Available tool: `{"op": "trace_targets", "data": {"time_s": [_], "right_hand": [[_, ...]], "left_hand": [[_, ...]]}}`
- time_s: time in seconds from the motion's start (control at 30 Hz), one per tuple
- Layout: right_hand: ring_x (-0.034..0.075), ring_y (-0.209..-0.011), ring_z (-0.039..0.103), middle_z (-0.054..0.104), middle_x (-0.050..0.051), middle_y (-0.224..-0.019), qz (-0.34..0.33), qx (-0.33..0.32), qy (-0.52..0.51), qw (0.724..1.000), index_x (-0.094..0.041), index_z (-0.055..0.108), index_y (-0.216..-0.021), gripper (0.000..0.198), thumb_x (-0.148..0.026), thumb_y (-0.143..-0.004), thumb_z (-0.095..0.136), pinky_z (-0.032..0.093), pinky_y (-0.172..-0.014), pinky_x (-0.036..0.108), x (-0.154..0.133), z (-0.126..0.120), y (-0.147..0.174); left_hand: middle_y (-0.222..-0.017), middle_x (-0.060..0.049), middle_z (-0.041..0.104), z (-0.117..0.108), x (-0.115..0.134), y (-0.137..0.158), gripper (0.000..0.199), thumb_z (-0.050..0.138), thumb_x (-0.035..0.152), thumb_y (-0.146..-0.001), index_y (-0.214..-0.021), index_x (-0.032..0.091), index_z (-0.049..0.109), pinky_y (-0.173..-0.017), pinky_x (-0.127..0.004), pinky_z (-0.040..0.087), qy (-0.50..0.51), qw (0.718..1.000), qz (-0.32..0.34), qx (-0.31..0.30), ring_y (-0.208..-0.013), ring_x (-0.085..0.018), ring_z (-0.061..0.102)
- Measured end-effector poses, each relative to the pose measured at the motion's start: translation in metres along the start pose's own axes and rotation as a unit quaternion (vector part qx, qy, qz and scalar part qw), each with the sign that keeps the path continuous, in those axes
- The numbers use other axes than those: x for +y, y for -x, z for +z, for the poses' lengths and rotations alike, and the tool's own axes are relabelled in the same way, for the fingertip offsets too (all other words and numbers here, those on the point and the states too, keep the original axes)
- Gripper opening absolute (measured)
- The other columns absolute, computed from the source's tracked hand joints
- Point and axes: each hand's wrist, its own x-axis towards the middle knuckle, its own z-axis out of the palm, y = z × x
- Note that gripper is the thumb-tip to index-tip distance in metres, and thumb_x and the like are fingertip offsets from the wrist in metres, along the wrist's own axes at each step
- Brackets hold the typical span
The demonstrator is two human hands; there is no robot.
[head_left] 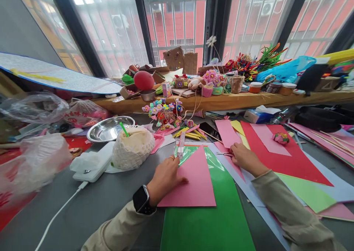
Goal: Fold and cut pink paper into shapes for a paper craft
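Observation:
My left hand [167,176], with a smartwatch [142,199] on its wrist, lies over a pink paper sheet [197,184] with a slanted upper edge. Its fingertips touch the lower end of a pale, patterned ruler [181,144], and the thumb stretches apart across the paper. Under the sheet is a green, glossy board or folder [204,229]. To the right, my right hand [246,158] is closed on a thin metal-tipped tool [224,154]; its exact kind is too small to make out. That hand is above pink paper strips, just below a pink piece [226,133].
Red card [298,158] and light green paper [306,192] spread at right. A netted coconut [132,149] with a green straw, a metal bowl [109,129] and a white power strip [94,166] stand left. Craft flowers [163,110] sit behind; a crowded wooden ledge [235,99] runs below the windows.

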Motion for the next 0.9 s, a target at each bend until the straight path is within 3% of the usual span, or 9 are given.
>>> {"op": "trace_targets", "data": {"time_s": [0.13, 0.3, 0.4, 0.5, 0.73, 0.9], "right_hand": [[0.020, -0.080, 0.049, 0.053, 0.010, -0.084, -0.002, 0.001, -0.051, 0.999, -0.013, 0.052, -0.080, 0.014, -0.014, -0.067, 0.045, 0.036, -0.065, 0.027, 0.008, 0.003, 0.001], [0.018, -0.075, 0.051, 0.054, 0.007, -0.080, -0.008, 0.004, -0.132, 0.991, -0.015, 0.050, -0.074, 0.014, -0.026, -0.065, 0.049, 0.038, -0.064, 0.026, 0.016, 0.008, 0.006], [0.017, -0.075, 0.052, 0.054, 0.006, -0.080, -0.005, 0.020, -0.141, 0.990, -0.016, 0.050, -0.074, 0.014, -0.028, -0.066, 0.047, 0.038, -0.063, 0.025, 0.017, 0.011, 0.005], [0.018, -0.076, 0.052, 0.054, 0.006, -0.079, 0.000, 0.027, -0.135, 0.990, -0.016, 0.050, -0.072, 0.013, -0.027, -0.065, 0.048, 0.037, -0.063, 0.025, 0.016, 0.013, 0.003], [0.015, -0.070, 0.051, 0.053, 0.004, -0.076, -0.005, 0.042, -0.205, 0.978, -0.017, 0.045, -0.073, 0.012, -0.027, -0.066, 0.045, 0.037, -0.060, 0.024, -0.003, 0.013, 0.003], [0.016, -0.070, 0.051, 0.054, 0.004, -0.074, 0.011, 0.047, -0.202, 0.978, -0.017, 0.046, -0.070, 0.011, -0.026, -0.064, 0.046, 0.037, -0.058, 0.024, -0.010, 0.010, 0.006]], "left_hand": [[-0.085, -0.008, 0.057, 0.000, -0.003, -0.001, 0.049, 0.061, 0.050, -0.057, -0.087, 0.014, 0.049, -0.057, -0.026, 0.038, 0.030, 0.999, 0.000, -0.040, -0.074, -0.022, 0.055], [-0.069, -0.001, 0.058, -0.002, -0.007, -0.003, 0.029, 0.053, 0.046, -0.066, -0.069, 0.018, 0.051, -0.049, -0.022, 0.033, 0.094, 0.991, 0.007, -0.099, -0.062, -0.017, 0.054], [-0.077, -0.003, 0.057, 0.002, -0.006, -0.006, 0.029, 0.052, 0.045, -0.068, -0.077, 0.018, 0.052, -0.056, -0.023, 0.038, 0.147, 0.987, 0.021, -0.054, -0.068, -0.017, 0.054], [-0.091, -0.007, 0.054, 0.009, -0.001, -0.007, 0.042, 0.060, 0.046, -0.061, -0.089, 0.017, 0.049, -0.066, -0.027, 0.040, 0.153, 0.988, 0.028, 0.002, -0.080, -0.019, 0.052], [-0.082, -0.004, 0.056, 0.012, 0.006, -0.005, 0.051, 0.063, 0.046, -0.056, -0.094, 0.017, 0.045, -0.055, -0.025, 0.038, 0.111, 0.993, 0.010, -0.044, -0.073, -0.021, 0.054], [-0.075, -0.002, 0.057, 0.012, 0.003, -0.007, 0.040, 0.060, 0.049, -0.057, -0.079, 0.018, 0.049, -0.051, -0.024, 0.035, 0.130, 0.989, -0.004, -0.074, -0.068, -0.019, 0.055]]}}
